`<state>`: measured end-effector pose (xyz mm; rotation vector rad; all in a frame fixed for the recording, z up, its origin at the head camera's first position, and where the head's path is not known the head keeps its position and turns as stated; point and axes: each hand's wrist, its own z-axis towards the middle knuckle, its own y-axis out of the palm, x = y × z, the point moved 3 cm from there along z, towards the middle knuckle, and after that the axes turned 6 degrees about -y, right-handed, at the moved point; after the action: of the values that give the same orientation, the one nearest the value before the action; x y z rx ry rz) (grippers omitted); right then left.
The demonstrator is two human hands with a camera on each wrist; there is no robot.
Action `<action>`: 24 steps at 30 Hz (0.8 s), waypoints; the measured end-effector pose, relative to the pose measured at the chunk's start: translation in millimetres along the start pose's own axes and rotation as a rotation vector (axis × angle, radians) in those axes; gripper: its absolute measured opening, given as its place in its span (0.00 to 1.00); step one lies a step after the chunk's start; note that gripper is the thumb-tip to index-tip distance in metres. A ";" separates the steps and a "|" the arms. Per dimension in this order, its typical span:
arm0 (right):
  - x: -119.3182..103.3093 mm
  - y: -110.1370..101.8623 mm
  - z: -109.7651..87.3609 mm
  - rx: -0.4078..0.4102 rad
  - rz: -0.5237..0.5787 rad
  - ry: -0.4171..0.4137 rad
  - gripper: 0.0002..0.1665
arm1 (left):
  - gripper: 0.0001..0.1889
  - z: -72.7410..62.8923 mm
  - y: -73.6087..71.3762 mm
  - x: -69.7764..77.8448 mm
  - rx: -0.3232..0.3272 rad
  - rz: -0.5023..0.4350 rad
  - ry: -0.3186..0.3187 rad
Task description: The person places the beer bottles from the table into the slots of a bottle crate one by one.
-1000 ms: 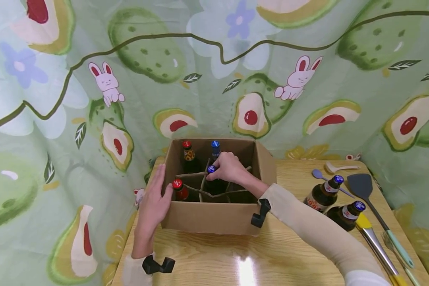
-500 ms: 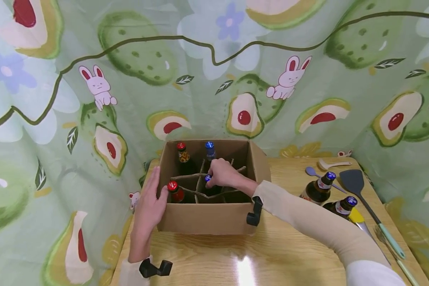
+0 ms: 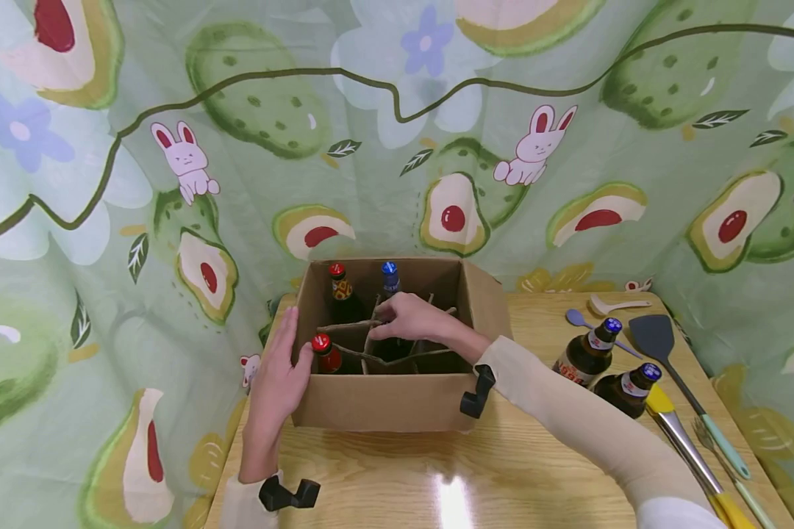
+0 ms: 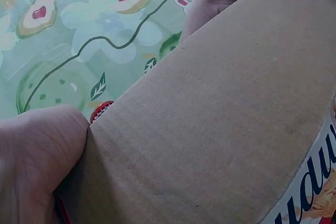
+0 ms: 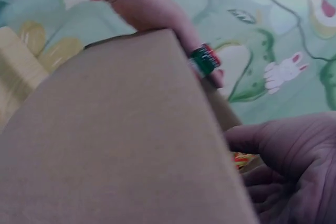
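A cardboard box [image 3: 387,402] with inner dividers stands on the table. My left hand [image 3: 279,375] rests against its left side, fingers straight and thumb at the rim beside a red-capped bottle [image 3: 327,354]. Over the front middle compartment is my right hand [image 3: 413,319], fingers spread and slightly bent, nothing visibly pinched. Below it, a dark bottle [image 3: 390,348] stands in that compartment, its cap hidden by the hand. In the right wrist view the right hand [image 5: 294,166] shows a gap between thumb and fingers. Behind stand another red-capped bottle [image 3: 344,297] and a blue-capped bottle [image 3: 390,278].
Two blue-capped brown bottles [image 3: 585,356] [image 3: 625,393] stand right of the box, by the right forearm. Farther right lie a spatula [image 3: 655,342], a yellow brush [image 3: 662,402], a fork [image 3: 708,437], a purple spoon [image 3: 576,317] and a pale ladle [image 3: 609,305]. A patterned curtain [image 3: 370,176] hangs behind.
The right hand first lowered the blue-capped bottle into the front middle compartment, pinching its top. Now its fingers have loosened and spread above the bottle. The left hand stays at the box's side.
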<state>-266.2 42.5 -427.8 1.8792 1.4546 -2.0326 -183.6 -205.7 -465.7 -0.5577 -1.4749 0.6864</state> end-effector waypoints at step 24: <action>25.2 -17.0 -156.9 0.668 0.091 -0.486 0.37 | 0.35 -4.3 -0.1 2.9 -0.003 0.008 -0.012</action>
<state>-161.3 162.3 -413.3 1.3611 0.6050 -2.8786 -179.4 -203.5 -463.8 -0.5632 -1.4860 0.6953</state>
